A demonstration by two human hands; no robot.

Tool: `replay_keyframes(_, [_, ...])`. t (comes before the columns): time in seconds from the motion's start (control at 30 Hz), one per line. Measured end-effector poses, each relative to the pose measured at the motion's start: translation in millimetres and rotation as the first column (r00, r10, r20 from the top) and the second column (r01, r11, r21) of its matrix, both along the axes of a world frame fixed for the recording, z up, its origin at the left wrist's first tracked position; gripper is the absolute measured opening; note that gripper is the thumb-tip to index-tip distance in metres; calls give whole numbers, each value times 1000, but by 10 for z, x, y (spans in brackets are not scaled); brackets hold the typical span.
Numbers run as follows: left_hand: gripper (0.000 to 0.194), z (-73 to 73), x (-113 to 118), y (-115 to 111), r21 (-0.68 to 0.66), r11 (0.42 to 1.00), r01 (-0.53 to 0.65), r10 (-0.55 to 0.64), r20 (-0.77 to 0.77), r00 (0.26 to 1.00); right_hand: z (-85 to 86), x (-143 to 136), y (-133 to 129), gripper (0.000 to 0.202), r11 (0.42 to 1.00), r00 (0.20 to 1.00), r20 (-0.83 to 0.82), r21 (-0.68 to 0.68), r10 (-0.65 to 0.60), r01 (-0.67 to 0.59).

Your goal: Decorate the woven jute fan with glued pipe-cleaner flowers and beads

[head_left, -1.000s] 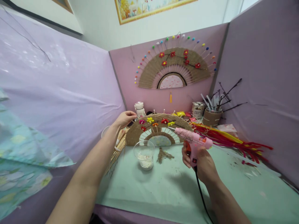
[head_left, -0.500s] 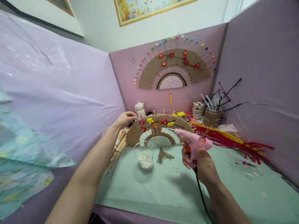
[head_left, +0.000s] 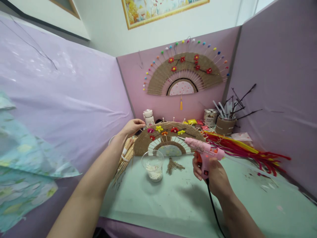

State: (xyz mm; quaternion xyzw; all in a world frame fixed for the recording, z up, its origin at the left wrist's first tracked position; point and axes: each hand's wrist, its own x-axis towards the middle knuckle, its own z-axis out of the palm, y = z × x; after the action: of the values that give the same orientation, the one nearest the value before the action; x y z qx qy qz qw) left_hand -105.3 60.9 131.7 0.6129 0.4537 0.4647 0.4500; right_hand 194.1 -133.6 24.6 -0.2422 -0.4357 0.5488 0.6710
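Observation:
My right hand (head_left: 213, 172) grips a pink glue gun (head_left: 204, 148), its fingers wrapped round the handle and its nozzle pointing left in front of the fan. The brown twine-wrapped fan (head_left: 142, 143) stands on the table and bears yellow, red, orange and pink flowers (head_left: 159, 128). Several stick tips along its top edge carry small white beads (head_left: 173, 118). At the fan's upper left edge, my left hand (head_left: 133, 126) is closed in a pinch; what lies between the fingertips is too small to make out. A twine tassel (head_left: 174, 166) lies below the fan.
A clear cup of white beads (head_left: 154, 170) stands in front of the fan. Bundled sticks (head_left: 126, 152) lie at left, red and yellow pipe cleaners (head_left: 250, 150) at right. Behind are a white bottle (head_left: 148, 116) and a pot of twigs (head_left: 225, 125). A finished-looking fan (head_left: 158, 77) hangs behind.
The view has shifted very slightly. Both hands, the glue gun and the fan hold practically the same positions.

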Motion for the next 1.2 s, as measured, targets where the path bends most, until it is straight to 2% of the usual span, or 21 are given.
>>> replay_keyframes(0.87, [35,49,-14,-21,20,1000,-12,14,-120,993,24,-26,-4,56,1000,999,-26,-14,22,-23])
replay_keyframes(1.2, [45,19,-51,-97,-25,999,-25,26,30,999,-17,-4,8,56,1000,1000,1,5,25,-25])
